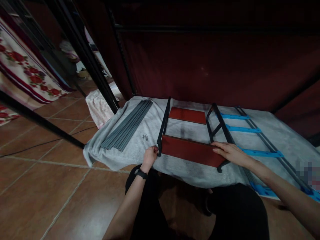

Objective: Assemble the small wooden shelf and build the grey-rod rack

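the left hand (150, 156) is at the left end of the front board (191, 151), fingers narrowed against the black frame (163, 124) that flanks it; whether they pinch anything i cannot tell. the right hand (228, 152) lies over the board's right end, its grip unclear. left of the board are small dark pieces (145, 137), then grey tubes (128, 126); right, blue crossbars (263, 153); behind, the rear board (187, 115).

The scene is dim, the dark red backdrop (212, 66) sinking into shadow toward the top. Pale glare pools on the tiled floor (91, 221). A pixelated patch (308, 171) obscures the right edge.
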`<state>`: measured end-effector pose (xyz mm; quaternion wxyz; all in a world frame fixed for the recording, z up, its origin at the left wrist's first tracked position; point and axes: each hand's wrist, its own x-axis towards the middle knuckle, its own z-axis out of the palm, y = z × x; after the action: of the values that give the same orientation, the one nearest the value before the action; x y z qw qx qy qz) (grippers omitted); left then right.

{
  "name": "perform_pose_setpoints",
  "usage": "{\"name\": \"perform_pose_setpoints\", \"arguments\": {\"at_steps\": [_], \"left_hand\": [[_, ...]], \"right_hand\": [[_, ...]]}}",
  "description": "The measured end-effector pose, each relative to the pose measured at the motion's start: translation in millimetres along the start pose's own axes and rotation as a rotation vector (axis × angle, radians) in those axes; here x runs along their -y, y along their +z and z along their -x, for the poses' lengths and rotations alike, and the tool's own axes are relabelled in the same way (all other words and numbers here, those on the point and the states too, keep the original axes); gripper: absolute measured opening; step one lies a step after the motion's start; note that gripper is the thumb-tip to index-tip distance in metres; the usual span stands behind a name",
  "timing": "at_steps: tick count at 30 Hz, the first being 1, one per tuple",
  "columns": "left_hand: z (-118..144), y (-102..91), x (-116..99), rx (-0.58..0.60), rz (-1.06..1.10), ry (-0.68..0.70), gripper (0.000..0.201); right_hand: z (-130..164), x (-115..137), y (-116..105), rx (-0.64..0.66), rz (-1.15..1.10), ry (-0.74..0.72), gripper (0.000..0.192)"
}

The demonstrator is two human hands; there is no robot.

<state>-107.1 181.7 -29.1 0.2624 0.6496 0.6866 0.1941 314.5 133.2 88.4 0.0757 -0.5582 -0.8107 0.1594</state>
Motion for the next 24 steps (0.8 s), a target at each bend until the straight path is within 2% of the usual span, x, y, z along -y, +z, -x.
{"name": "perform_pose_setpoints", "arguments": {"at_steps": [14, 18, 24], "left_hand": [[-6, -15.3, -7, 0.144, -0.407, 0.208, 0.016], [-16, -22.3, -8, 0.188, -0.364, 0.280, 0.017], [-27, -29.2, 4, 0.293, -0.211, 0.360, 0.013]], "right_hand": [[1, 0, 0, 0.022, -0.047, 0.051, 0.052], [1, 1, 0, 0.007, -0.036, 0.056, 0.053], [2, 3, 0, -0.010, -0.053, 0.058, 0.051]]}}
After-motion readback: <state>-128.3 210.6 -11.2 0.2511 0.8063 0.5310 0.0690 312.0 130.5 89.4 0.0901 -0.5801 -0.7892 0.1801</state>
